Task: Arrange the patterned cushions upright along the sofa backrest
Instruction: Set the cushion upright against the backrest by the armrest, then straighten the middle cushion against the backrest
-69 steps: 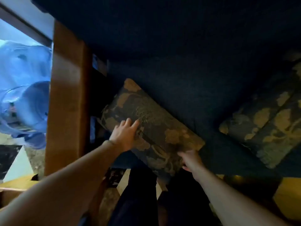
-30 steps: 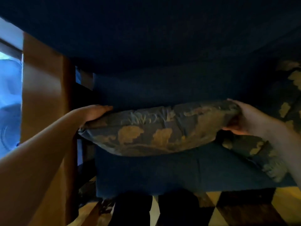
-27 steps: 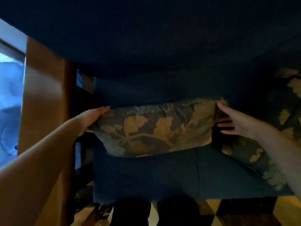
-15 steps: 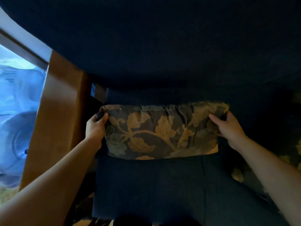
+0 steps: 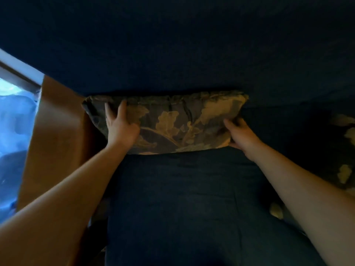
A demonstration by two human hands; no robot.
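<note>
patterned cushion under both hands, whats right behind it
The dark blue sofa backrest rises behind the patterned cushion, which stands on the seat. The left hand and right hand press its face. The gap behind is covered.

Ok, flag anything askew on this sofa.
The second patterned cushion at the right edge lies slumped on the seat, not upright. The cushion under both hands stands against the backrest.
</note>
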